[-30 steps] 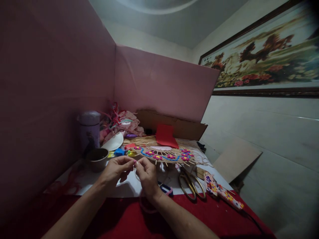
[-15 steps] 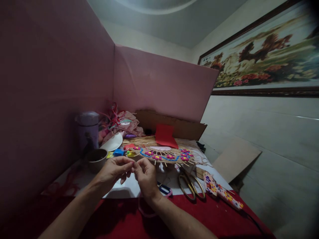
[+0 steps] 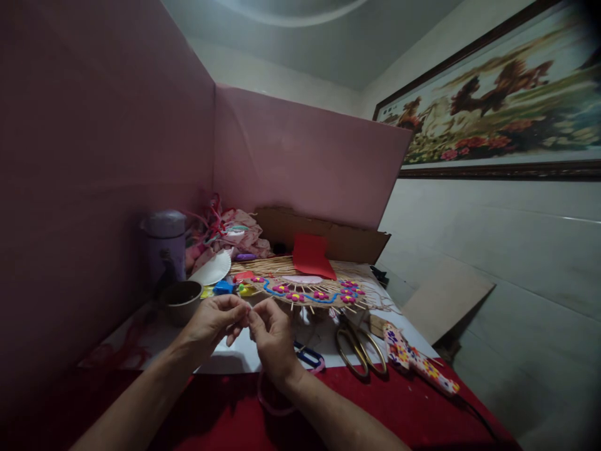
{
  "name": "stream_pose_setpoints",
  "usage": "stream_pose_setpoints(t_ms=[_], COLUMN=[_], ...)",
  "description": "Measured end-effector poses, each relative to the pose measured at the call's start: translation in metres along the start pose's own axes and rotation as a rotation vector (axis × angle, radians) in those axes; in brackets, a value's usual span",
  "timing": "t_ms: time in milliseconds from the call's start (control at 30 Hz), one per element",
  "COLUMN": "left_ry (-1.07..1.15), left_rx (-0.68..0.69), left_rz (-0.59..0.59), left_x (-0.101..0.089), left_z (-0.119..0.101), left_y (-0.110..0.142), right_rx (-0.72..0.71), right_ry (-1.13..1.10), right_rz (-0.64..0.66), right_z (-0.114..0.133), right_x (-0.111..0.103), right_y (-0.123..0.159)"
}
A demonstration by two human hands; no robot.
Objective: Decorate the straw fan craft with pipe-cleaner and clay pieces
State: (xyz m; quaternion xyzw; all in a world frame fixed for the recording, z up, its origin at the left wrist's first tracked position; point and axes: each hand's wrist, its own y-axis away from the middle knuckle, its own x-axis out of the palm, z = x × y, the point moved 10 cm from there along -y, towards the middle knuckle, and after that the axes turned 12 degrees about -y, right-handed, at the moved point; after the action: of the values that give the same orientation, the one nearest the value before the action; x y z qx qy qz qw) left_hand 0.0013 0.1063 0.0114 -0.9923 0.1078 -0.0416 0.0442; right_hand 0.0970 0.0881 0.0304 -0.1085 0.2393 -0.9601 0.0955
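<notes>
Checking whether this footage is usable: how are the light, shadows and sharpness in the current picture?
Head view: dim overall; soft shadow on the white sheet below the hands; pale glare arc on the ceiling; left side murky; whatever the fingertips pinch is too small to make out.

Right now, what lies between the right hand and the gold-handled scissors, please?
The head view shows a dark blue looped item with pink strand between the right hand and the scissors.

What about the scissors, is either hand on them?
No, left hand and right hand meet near the fingertips, well left of the scissors.
</notes>
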Motion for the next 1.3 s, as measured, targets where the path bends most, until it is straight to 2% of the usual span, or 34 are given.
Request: stream_pose_setpoints(t_ms=[367, 667, 800, 967, 1133, 1300], left_ry=[0.004, 0.038, 0.038, 0.027, 0.063, -0.12], left_rx=[-0.043, -0.079, -0.109, -0.127, -0.064, -0.028], left_rz=[-0.021, -0.038, -0.065, -0.044, -0.002, -0.035], left_x=[0.0, -0.002, -0.006, -0.004, 0.001, -0.002], left_z=[0.004, 0.008, 0.011, 0.014, 0.008, 0.004], left_y=[0.0, -0.001, -0.001, -0.001, -0.003, -0.001], right_rx=[-0.055, -0.094, -0.141, -0.186, -0.194, -0.243], right_ry=[0.157, 0.189, 0.254, 0.331, 0.399, 0.431], right_rz=[-0.025, 0.021, 0.049, 0.079, 0.004, 0.006], right_z=[0.01, 0.014, 0.019, 0.025, 0.025, 0.03], right_x=[-0.003, 0.002, 0.005, 0.007, -0.002, -0.001], right_y=[0.002, 0.003, 0.005, 0.006, 0.003, 0.004])
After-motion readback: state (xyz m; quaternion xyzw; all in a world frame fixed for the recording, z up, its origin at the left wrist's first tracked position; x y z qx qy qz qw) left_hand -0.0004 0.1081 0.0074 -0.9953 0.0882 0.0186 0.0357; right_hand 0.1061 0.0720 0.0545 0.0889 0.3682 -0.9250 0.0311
